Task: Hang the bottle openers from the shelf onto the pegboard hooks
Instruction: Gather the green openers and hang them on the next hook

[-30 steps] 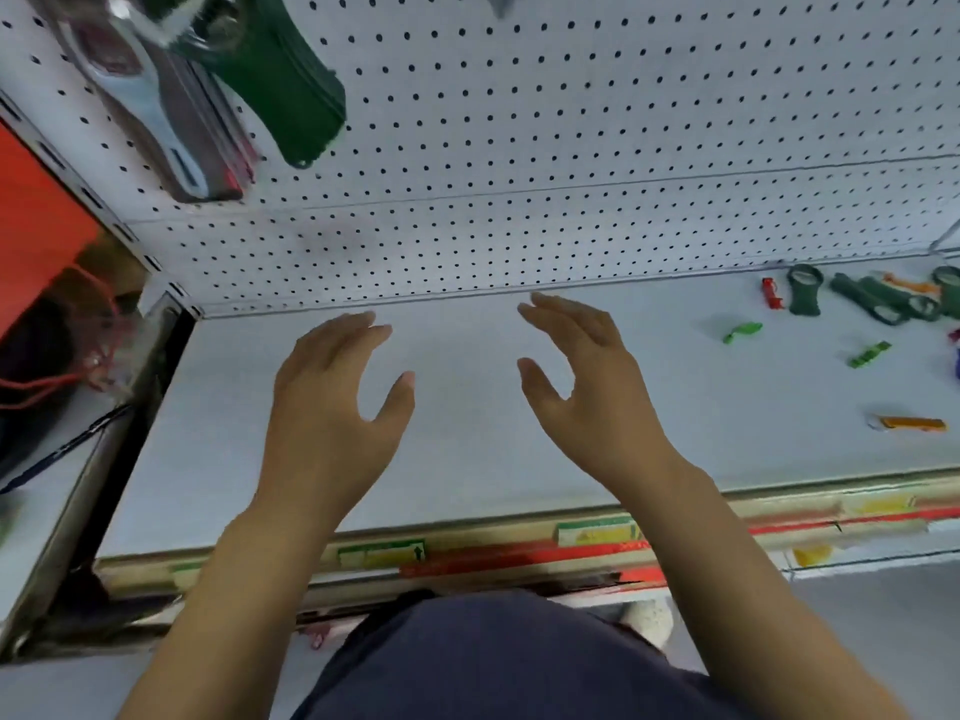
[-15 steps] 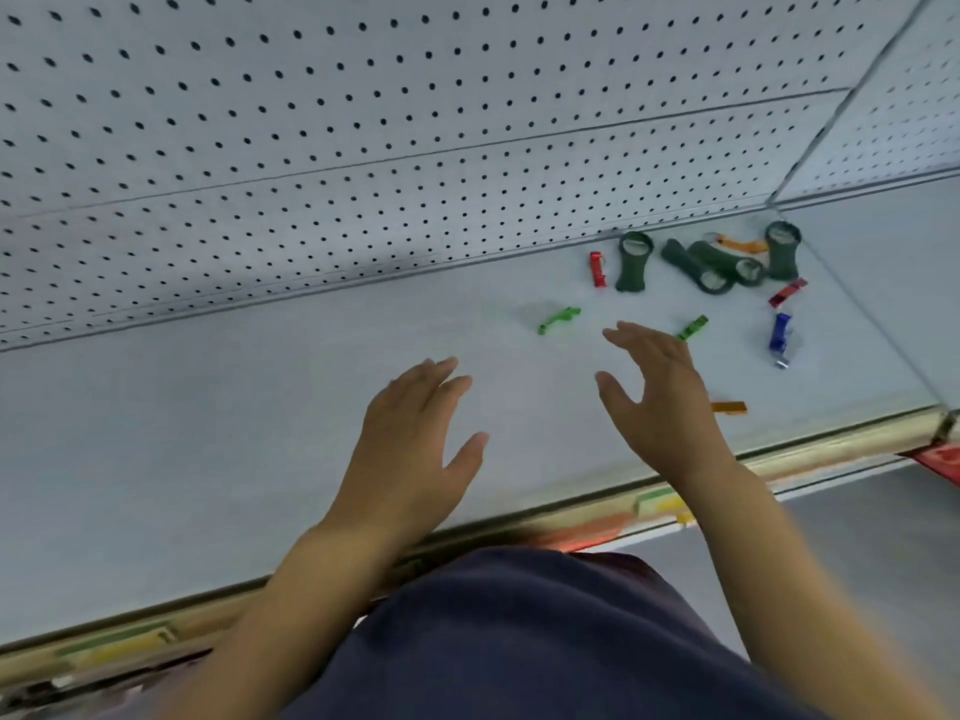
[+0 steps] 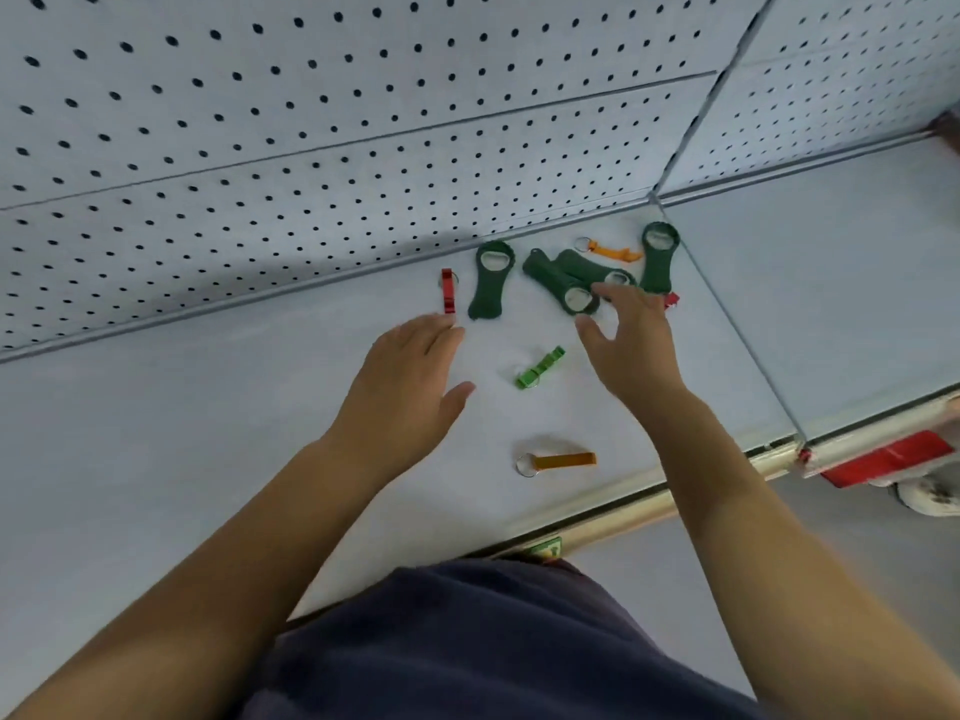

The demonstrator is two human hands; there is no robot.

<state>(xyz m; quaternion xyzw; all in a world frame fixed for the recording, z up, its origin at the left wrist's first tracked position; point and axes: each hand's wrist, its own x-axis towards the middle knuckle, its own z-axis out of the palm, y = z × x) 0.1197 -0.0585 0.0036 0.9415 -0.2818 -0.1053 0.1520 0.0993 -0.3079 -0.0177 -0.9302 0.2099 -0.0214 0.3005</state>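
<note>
On the pale shelf [image 3: 182, 459], close under the pegboard [image 3: 260, 148]: a loose scatter of bottle openers, none yet hung, no hooks in view. Dark green paddle openers furthest back, one lying alone [image 3: 490, 288], two crossed over each other [image 3: 563, 283], a fourth [image 3: 658, 265] near the shelf divider. Slim keyring types spread around them: a red one [image 3: 447, 297] by the back edge, a light green one [image 3: 540, 367] in the middle, an amber one [image 3: 563, 461] toward the front lip, an orange one [image 3: 613, 250] at the rear. A sliver of red [image 3: 672, 299] behind the right hand, too hidden to identify.

Probably dumped here as stock awaiting display, hence the random angles and the overlap.

Right hand [image 3: 631, 350] empty, fingers spread and curved, thumb apart from the rest, fingertips [image 3: 602, 291] over the ring ends of the crossed green pair, seemingly touching or just above; contact not certain. Opening wide enough to close around one paddle head. Left hand [image 3: 410, 387] also empty, flat and relaxed, palm down, fingertips just short of the red opener and the lone green paddle. Likely poised for a two-handed pickup, right leading.
</note>
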